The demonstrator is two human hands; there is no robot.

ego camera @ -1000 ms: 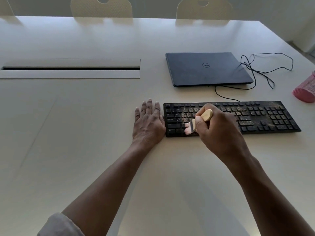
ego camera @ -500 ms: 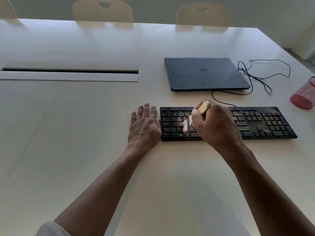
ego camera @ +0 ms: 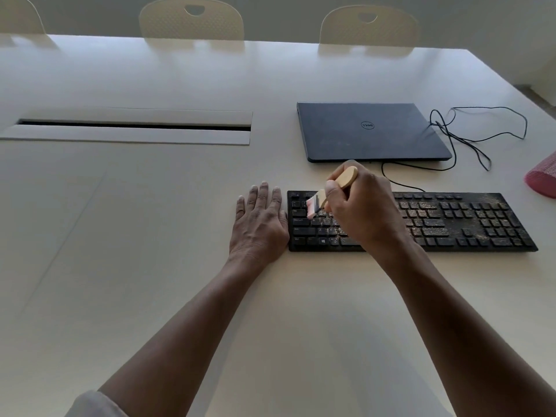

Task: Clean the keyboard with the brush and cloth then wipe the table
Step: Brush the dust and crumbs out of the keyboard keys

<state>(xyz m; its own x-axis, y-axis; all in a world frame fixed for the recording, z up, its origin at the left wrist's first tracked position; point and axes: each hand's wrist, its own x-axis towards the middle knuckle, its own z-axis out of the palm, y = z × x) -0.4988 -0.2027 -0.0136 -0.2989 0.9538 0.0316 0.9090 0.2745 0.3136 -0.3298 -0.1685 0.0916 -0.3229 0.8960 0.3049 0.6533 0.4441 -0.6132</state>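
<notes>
The right hand (ego camera: 365, 210) has a clenched grip on the wooden handle of the brush (ego camera: 331, 191), its pale bristles down on the upper-left keys of the black keyboard (ego camera: 451, 221), which lies on the desk (ego camera: 150, 236) in front of a closed laptop (ego camera: 370, 130). The left hand (ego camera: 258, 224) lies flat with fingers straight, grasping nothing, its edge touching the keyboard's left end as a brace. The left keys look cleaner, while gritty debris covers the middle and right sections, so the brushing seems barely begun. The chief risk is that strokes sweeping leftward throw grit onto the bracing hand and the desk beside it, enlarging what must later be wiped. Pushing the bristles down hard could instead drive crumbs into the gaps between keys rather than lifting them off. If the left hand eases away, the keyboard may slide under the brush, tugging the cable (ego camera: 403, 185) that runs behind it toward the laptop. A pink mesh container (ego camera: 541, 179) sits near the right end, and debris flicked that way could lodge in it. No cloth is visible, so the follow-up wipe depends on finding it out of view.
</notes>
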